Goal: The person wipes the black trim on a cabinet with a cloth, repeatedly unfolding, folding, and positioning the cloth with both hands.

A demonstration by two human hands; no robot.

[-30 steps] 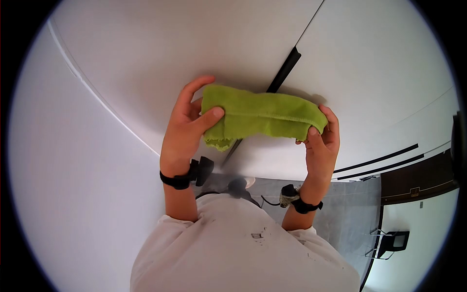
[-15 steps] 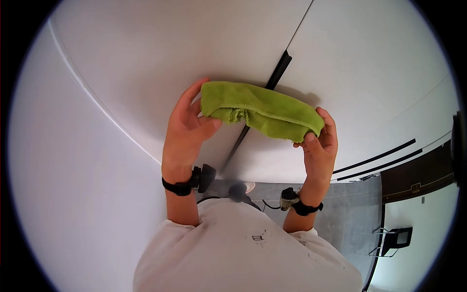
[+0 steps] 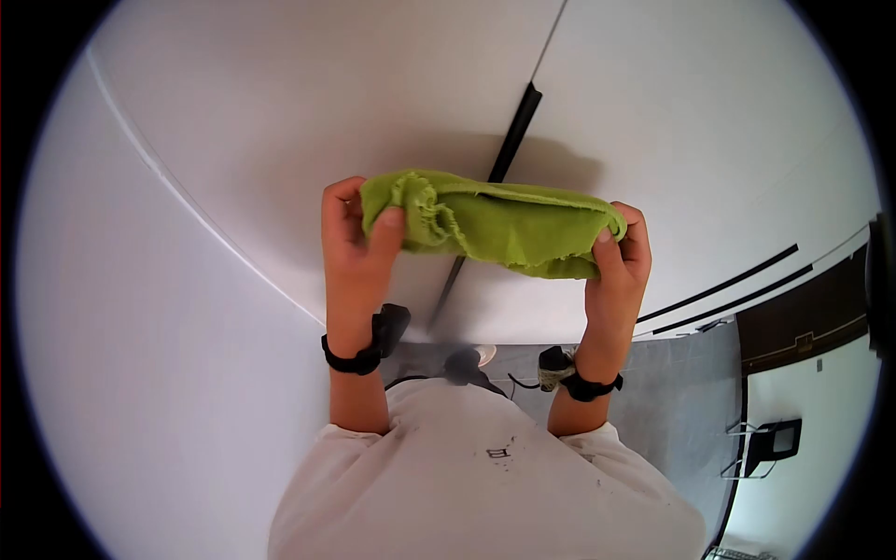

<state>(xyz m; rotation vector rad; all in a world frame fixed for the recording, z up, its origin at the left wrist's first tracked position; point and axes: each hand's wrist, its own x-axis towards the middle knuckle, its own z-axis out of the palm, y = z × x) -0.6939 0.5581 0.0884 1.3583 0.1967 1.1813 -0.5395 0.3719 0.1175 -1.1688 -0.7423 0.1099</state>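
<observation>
A folded green cloth (image 3: 532,229) is stretched sideways between my two hands, in front of a white cabinet front. Its frayed, ragged edge and a stitched hem face me. My left hand (image 3: 359,229) grips the left end, thumb on the near side and the other fingers partly hidden behind the cloth. At the opposite end, my right hand (image 3: 620,252) pinches the cloth between thumb and fingers. Each wrist wears a black strap with a small device on it.
The white cabinet doors (image 3: 280,103) have a long black handle (image 3: 516,131) along their seam. Two black strips (image 3: 719,285) run along the right side. A black chair (image 3: 773,443) stands on the grey floor at lower right, near a dark brown door (image 3: 793,322).
The cloth has been turned over toward me, so its frayed edge and inner fold now show more. My left hand has moved slightly down, its thumb now over the cloth.
</observation>
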